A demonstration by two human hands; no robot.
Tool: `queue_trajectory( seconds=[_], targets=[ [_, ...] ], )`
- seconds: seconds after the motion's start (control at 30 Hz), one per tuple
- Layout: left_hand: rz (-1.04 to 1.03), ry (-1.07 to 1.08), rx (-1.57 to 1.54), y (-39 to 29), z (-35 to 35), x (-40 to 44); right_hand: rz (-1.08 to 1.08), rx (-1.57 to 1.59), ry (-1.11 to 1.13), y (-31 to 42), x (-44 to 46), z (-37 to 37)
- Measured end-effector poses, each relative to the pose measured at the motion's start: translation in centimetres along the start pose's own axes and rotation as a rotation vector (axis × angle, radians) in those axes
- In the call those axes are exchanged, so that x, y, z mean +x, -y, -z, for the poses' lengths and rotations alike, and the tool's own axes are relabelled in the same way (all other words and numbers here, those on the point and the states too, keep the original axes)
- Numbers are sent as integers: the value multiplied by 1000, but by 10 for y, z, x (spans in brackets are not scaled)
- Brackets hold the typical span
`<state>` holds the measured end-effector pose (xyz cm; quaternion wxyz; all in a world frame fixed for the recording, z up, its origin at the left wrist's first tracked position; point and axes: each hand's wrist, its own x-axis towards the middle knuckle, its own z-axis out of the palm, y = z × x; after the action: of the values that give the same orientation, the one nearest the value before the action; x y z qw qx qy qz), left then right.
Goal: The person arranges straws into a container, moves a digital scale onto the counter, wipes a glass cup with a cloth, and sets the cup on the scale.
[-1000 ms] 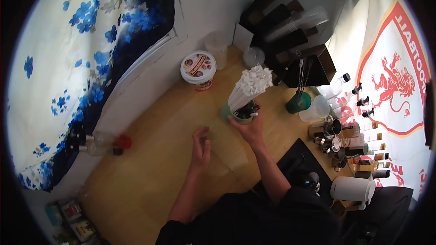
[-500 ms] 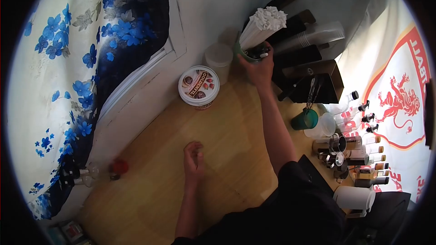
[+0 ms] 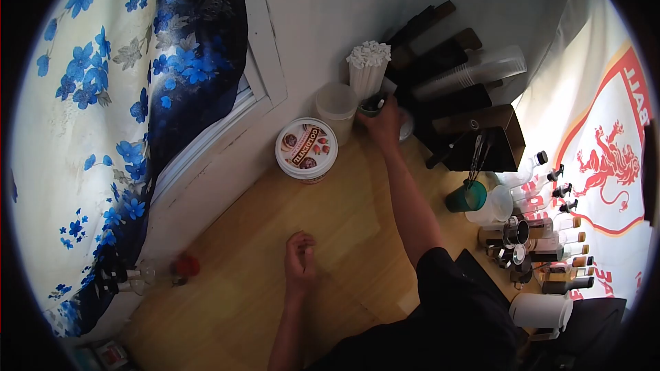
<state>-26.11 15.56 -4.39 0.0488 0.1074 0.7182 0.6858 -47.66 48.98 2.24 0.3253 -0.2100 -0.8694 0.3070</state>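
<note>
At the back of the table, my right hand is wrapped round a cup that holds a bundle of white paper-wrapped straws and some dark items. The cup stands between a translucent tub and dark boxes. My left hand rests over the wooden table with fingers loosely curled and apart, holding nothing. Nearest to it is a round white tub with a printed lid, farther back.
On the right stand a green cup, a clear cup, a black box, several bottles and a white jug. Blurred bottles lie at left beside a red object. A flowered curtain hangs there.
My right hand has carried the cup of straws from mid-table to the back, beside the translucent tub. My left hand has stayed over the table, shifting little. The view has shifted.
</note>
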Motion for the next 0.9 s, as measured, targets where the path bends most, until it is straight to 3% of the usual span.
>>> queue_trajectory(
  seconds=[0.37, 0.67, 0.9],
  targets=[
    [21, -10, 62, -4, -2, -1, 10, -236, 24, 15, -5, 7],
    [39, -28, 101, -11, -4, -1, 94, -163, -79, -2, -21, 3],
    [34, -12, 103, -9, -3, 1, 31, -195, -115, 13, -21, -1]
  ],
)
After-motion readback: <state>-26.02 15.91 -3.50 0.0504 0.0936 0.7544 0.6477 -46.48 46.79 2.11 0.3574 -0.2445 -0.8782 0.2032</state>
